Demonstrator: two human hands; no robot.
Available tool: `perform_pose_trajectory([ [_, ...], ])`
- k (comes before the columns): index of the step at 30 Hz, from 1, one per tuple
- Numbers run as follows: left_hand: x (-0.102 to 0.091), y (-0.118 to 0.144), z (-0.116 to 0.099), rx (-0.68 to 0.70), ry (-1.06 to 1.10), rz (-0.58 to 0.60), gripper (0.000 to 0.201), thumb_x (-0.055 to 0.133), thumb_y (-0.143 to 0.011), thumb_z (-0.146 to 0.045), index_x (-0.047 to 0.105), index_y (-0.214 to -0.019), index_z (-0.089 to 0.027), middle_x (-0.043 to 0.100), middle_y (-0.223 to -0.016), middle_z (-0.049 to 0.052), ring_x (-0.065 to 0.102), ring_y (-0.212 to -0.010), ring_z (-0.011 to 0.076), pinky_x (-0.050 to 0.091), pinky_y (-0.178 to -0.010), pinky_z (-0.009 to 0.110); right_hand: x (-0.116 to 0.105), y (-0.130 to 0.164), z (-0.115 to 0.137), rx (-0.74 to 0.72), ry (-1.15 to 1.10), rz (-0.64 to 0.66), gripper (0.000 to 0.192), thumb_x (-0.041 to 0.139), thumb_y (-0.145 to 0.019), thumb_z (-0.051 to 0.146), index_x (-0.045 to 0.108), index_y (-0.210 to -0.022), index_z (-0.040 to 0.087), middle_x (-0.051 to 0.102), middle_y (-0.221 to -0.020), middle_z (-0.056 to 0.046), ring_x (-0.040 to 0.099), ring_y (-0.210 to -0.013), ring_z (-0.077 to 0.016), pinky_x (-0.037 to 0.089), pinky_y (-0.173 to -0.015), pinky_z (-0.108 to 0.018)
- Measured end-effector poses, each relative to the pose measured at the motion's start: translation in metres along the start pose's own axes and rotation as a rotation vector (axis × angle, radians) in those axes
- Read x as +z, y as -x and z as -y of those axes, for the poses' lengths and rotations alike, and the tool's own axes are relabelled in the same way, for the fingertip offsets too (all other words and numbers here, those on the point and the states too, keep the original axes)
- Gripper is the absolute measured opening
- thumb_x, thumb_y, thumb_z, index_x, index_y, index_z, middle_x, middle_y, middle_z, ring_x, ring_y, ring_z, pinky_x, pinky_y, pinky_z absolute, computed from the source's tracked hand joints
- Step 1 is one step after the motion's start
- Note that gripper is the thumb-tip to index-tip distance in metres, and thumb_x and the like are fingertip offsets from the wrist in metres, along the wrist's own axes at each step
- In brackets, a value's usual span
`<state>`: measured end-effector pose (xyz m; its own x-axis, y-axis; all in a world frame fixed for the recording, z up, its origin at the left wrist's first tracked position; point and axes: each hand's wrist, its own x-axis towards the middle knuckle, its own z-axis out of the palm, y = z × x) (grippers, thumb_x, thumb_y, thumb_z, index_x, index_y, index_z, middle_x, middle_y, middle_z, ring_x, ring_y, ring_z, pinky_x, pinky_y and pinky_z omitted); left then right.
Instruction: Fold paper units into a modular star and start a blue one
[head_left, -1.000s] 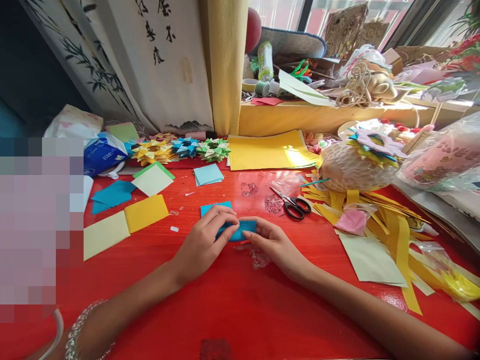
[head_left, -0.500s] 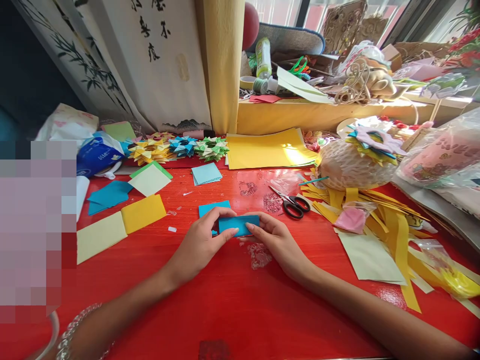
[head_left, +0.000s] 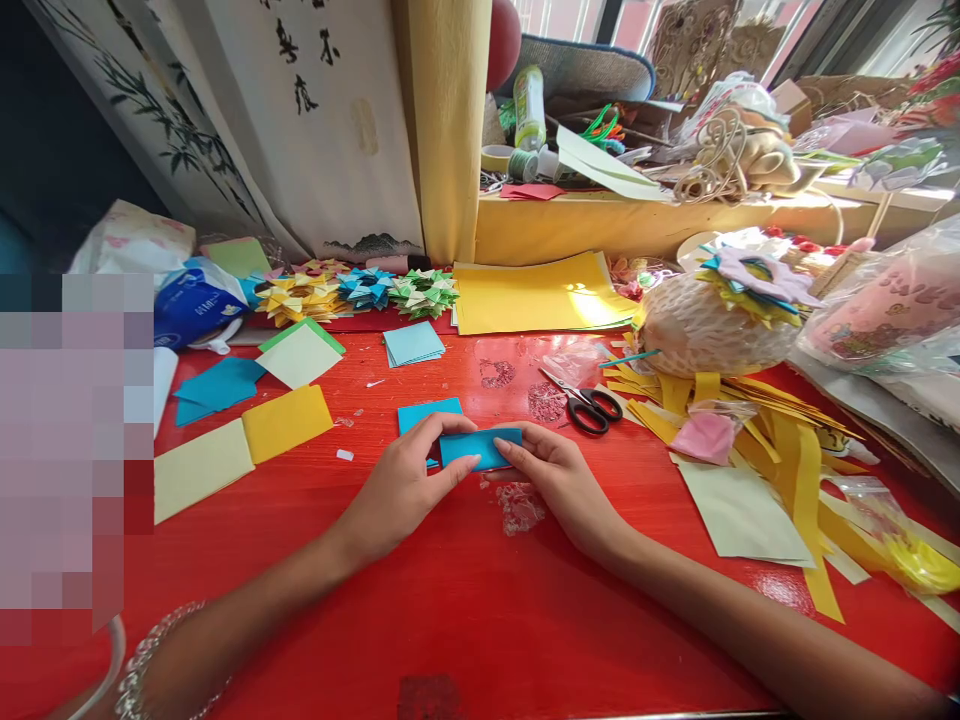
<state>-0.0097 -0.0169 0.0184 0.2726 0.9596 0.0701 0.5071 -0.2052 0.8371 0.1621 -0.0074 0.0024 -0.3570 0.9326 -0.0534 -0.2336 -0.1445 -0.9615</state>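
Observation:
A small blue folded paper (head_left: 478,449) is held between my two hands above the middle of the red table. My left hand (head_left: 409,470) pinches its left end, thumb on the near face and fingers behind. At the right end, my right hand (head_left: 551,475) grips it the same way, with its fingertips partly hidden. Another blue sheet (head_left: 427,411) lies on the table just behind my left hand. Black-handled scissors (head_left: 591,408) rest to the right of my right hand, apart from it.
Blue paper pieces (head_left: 217,388), a yellow paper (head_left: 289,424) and pale sheets lie at left. Folded paper stars (head_left: 366,290) line the back beside yellow sheets (head_left: 536,295). Yellow strips (head_left: 802,490), a pale green sheet (head_left: 739,510) and a netted round object (head_left: 712,325) crowd the right.
The blue folded paper tilts slightly, its right end a little higher, and both hands stay on it. The whole view has shifted very slightly.

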Motion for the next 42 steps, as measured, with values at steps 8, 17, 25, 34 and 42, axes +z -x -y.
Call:
perform_pose_trajectory([
  [8, -0.0008, -0.0005, -0.0004, 0.028, -0.041, -0.008, 0.024, 0.047, -0.082, -0.035, 0.05, -0.103, -0.023, 0.058, -0.102, 0.002, 0.057, -0.089, 0.0168, 0.047, -0.076, 0.029, -0.0004, -0.0003, -0.0009, 0.006, 0.025, -0.001, 0.016, 0.055, -0.079, 0.032, 0.061, -0.086, 0.019, 0.063, -0.082, -0.001, 0.059, -0.075, -0.0143, 0.051, -0.069, -0.027],
  [17, -0.0003, 0.0004, -0.0024, 0.017, -0.07, -0.003, 0.023, 0.048, -0.082, -0.036, 0.05, -0.102, -0.024, 0.058, -0.1, 0.0, 0.058, -0.082, 0.0143, 0.046, -0.073, 0.026, -0.0005, 0.0005, 0.0004, 0.007, 0.027, -0.023, 0.015, 0.056, -0.078, 0.033, 0.062, -0.08, 0.019, 0.062, -0.078, -0.001, 0.058, -0.071, -0.014, 0.05, -0.066, -0.027],
  [25, 0.0002, 0.0007, -0.0017, 0.036, -0.071, -0.012, 0.024, 0.047, -0.082, -0.037, 0.051, -0.101, -0.024, 0.059, -0.1, 0.001, 0.058, -0.082, 0.0154, 0.047, -0.072, 0.026, 0.0002, 0.0006, 0.0015, 0.026, 0.033, -0.049, 0.016, 0.058, -0.076, 0.033, 0.06, -0.073, 0.017, 0.059, -0.072, 0.0, 0.056, -0.066, -0.0127, 0.048, -0.061, -0.025],
  [34, 0.0008, 0.001, -0.0009, 0.021, -0.074, -0.003, 0.022, 0.047, -0.083, -0.035, 0.051, -0.101, -0.024, 0.059, -0.099, -0.001, 0.057, -0.082, 0.0142, 0.045, -0.072, 0.025, 0.0005, 0.0007, 0.0009, 0.016, 0.033, -0.017, 0.014, 0.056, -0.078, 0.031, 0.061, -0.077, 0.018, 0.062, -0.075, 0.0, 0.058, -0.068, -0.0131, 0.049, -0.065, -0.025],
  [42, 0.0012, 0.001, -0.0014, 0.011, -0.045, -0.007, 0.021, 0.048, -0.082, -0.032, 0.051, -0.102, -0.024, 0.059, -0.097, -0.001, 0.057, -0.08, 0.0132, 0.044, -0.07, 0.023, 0.0004, -0.0002, 0.001, -0.004, 0.054, -0.026, 0.013, 0.057, -0.078, 0.03, 0.061, -0.077, 0.018, 0.061, -0.074, 0.001, 0.057, -0.068, -0.0127, 0.05, -0.064, -0.024],
])
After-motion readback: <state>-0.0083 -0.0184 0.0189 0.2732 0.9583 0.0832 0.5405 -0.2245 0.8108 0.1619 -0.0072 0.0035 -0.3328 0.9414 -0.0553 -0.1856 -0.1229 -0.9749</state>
